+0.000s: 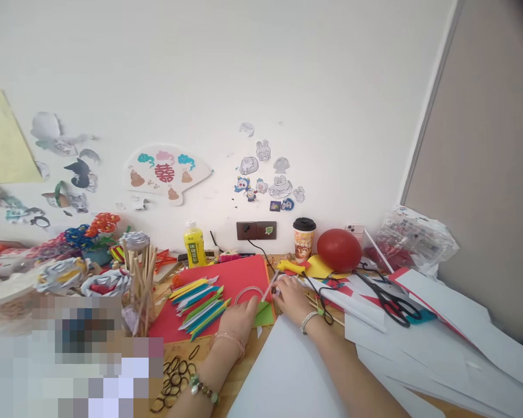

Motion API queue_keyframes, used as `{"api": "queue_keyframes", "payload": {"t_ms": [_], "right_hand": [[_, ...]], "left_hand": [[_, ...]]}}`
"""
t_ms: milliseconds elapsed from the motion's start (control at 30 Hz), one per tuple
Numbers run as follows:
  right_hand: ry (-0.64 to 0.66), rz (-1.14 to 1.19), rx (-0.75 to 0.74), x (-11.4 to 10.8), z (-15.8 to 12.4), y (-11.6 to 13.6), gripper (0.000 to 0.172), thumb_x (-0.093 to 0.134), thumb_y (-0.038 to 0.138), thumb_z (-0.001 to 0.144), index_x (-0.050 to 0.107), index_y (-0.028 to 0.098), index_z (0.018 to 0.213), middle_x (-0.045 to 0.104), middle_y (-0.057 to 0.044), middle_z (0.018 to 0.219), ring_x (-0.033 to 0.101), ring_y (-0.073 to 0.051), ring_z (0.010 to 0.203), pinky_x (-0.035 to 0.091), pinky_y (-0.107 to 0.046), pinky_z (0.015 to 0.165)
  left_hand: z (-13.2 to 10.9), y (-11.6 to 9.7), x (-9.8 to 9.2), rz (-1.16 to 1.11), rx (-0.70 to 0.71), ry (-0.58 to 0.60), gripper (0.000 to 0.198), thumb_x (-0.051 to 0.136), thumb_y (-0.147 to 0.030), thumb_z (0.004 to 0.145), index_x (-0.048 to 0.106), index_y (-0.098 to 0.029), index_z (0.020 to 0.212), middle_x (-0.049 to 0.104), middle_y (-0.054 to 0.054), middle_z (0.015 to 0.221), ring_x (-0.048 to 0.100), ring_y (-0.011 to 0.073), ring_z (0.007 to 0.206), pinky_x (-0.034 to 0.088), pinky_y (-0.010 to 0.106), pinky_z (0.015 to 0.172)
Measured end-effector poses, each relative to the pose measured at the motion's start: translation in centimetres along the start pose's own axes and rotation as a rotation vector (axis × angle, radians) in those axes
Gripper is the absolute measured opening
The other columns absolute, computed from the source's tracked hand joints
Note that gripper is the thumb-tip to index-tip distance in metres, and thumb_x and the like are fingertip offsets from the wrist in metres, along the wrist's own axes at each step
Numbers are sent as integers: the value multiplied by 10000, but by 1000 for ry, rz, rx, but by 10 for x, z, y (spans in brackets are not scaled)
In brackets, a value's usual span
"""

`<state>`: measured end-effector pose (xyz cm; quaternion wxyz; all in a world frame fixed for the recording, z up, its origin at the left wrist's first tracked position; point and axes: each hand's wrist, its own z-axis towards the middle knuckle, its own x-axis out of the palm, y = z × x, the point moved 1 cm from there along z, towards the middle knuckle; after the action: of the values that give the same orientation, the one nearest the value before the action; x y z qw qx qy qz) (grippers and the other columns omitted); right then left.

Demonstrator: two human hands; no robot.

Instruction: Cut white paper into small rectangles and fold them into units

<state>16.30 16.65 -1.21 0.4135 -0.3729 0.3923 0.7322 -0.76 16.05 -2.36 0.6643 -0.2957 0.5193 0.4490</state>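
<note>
The flat red paper sheet (244, 270), centre of the frame, should be light and flexible. At its lower right, the left hand (239, 319) and right hand (290, 296) curl narrowly; whether either grips, I cannot tell. Between them, bright green paper (267, 314) likely creases easily: hold its edges. The thin, pale, straight strip (270, 284) looks light; pinch mid-length.

Spread before me, the wooden table (239, 367) carries a red sheet (244, 271) from 10 to 12 o'clock, with a yellow bottle (194, 247) standing beyond it at 11 and a lidded paper cup (304, 241) at 1. Black bands (174, 376) lie scattered at 8, a large white sheet (285, 371) stretches toward 6, and loose white papers (386, 342) overlap around 4.
</note>
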Motion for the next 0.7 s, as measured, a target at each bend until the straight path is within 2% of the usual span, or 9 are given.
{"api": "queue_keyframes", "payload": {"t_ms": [67, 167, 267, 367, 467, 600, 700], "right_hand": [[-7, 20, -50, 1, 1, 7, 241, 462, 217, 844, 535, 209, 1073, 543, -49, 1111, 431, -192, 1029, 290, -303, 882], [0, 47, -67, 4, 4, 12, 219, 379, 228, 887, 582, 201, 965, 588, -41, 997, 457, -183, 954, 310, -303, 856], [5, 72, -19, 2, 5, 4, 281, 365, 234, 883, 619, 173, 778, 607, -73, 855, 473, -213, 904, 327, -333, 806], [16, 122, 38, -4, 4, -8, 216, 478, 194, 798, 614, 159, 634, 616, -106, 786, 481, -253, 917, 315, -369, 816], [9, 216, 105, -8, 5, -11, 166, 528, 136, 720, 592, 158, 568, 625, -120, 787, 487, -275, 949, 310, -386, 841], [-7, 437, 218, -1, 11, 7, 134, 500, 190, 748, 605, 172, 667, 643, -84, 797, 560, -230, 883, 387, -343, 796], [10, 659, 360, 14, 15, 26, 248, 388, 244, 821, 561, 164, 979, 657, -63, 753, 626, -172, 619, 470, -302, 607]], "left_hand": [[2, 0, 2, -2, 25, -1, 362, 327, -92, 839, 498, -179, 1145, 672, 101, 798, 638, 239, 724, 428, 305, 604], [3, 0, 4, -9, 54, 1, 363, 329, -126, 849, 487, -192, 1170, 671, 100, 792, 632, 250, 750, 428, 329, 646], [2, -1, 3, -21, 68, 7, 309, 328, -169, 860, 555, -194, 1069, 667, 105, 808, 624, 253, 764, 419, 342, 673], [0, -3, 1, -41, 63, 17, 264, 354, -154, 841, 610, -185, 896, 663, 106, 823, 622, 246, 768, 411, 337, 682], [0, -3, -2, -68, 31, 21, 219, 396, -136, 812, 608, -187, 830, 664, 92, 841, 624, 230, 773, 409, 311, 673], [0, 5, -2, -111, -92, 21, 218, 362, -167, 841, 577, -190, 870, 674, 72, 811, 638, 197, 709, 393, 256, 557], [0, 10, -2, -148, -186, 9, 214, 340, -215, 862, 544, -187, 921, 679, 65, 787, 641, 191, 667, 357, 240, 498]]}}
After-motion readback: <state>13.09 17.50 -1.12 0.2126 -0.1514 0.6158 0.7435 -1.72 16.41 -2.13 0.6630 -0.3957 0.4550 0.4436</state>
